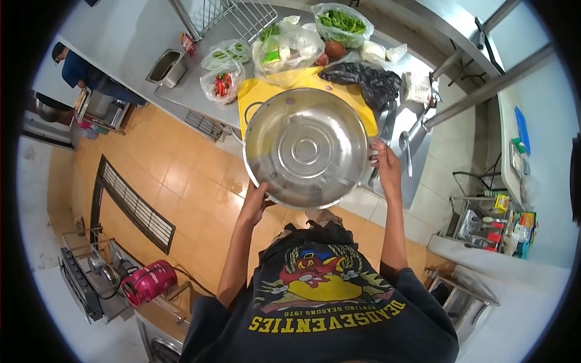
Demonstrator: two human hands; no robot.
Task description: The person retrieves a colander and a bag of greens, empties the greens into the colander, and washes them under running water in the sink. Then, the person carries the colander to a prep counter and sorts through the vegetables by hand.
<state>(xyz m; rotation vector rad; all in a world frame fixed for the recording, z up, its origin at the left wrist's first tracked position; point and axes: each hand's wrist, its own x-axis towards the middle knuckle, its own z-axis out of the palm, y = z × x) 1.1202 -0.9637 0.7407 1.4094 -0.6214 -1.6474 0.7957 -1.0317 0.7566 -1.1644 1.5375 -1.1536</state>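
Note:
A large round metal colander with a perforated wall and ringed bottom is held up in front of my body. My left hand grips its lower left rim, thumb over the edge. At the right rim, my right hand has its fingers closed on the side; the handle there is hidden. A loop handle shows at the upper left. Behind the colander lies a yellow cutting board, partly covered. A crumpled black plastic bag rests on the board's right part.
On the steel counter are a bag of red chillies, bags of greens, a metal container and a spoon. A pink gas cylinder stands lower left. Another person is at the far left.

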